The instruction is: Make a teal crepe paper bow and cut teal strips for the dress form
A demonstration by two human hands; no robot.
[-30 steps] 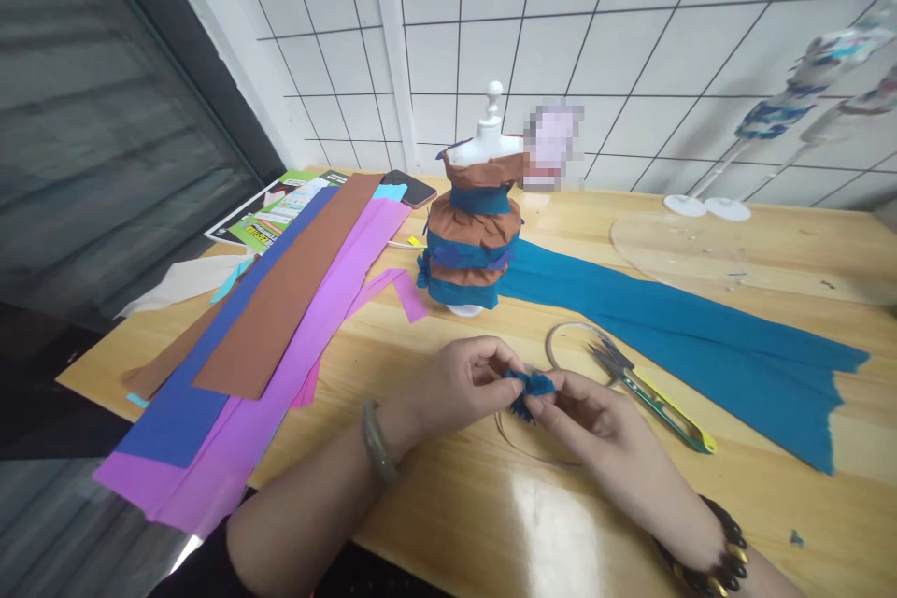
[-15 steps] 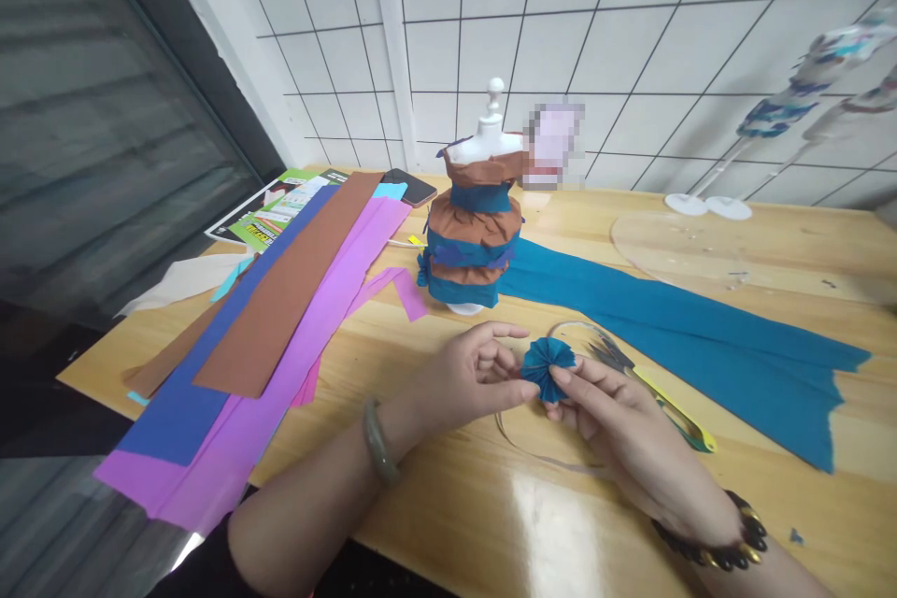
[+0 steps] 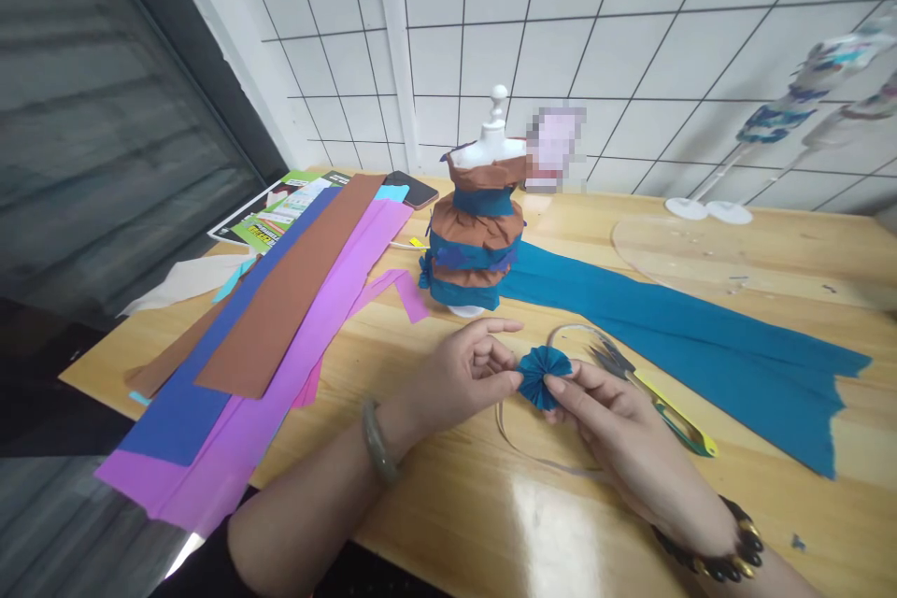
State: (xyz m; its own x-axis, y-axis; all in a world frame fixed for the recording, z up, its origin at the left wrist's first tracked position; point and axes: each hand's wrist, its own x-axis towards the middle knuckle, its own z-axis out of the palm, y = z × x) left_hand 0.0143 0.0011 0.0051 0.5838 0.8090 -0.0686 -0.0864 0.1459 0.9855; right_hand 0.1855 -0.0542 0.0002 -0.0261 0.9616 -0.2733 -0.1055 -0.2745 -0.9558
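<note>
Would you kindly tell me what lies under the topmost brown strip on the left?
Beneath the brown strip, a blue strip shows along its left edge and a purple strip along its right. Whatever its middle covers is hidden from view.

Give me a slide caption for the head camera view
Right hand pinching a pleated teal rosette, left hand close by, before a dress form wrapped in brown and teal.

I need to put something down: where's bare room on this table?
The table shows bare wood between the forearms and, bar a scrap, between the beaded bracelet and teal strip. Crowded: left, under layered coloured strips, and around the snips.
</note>
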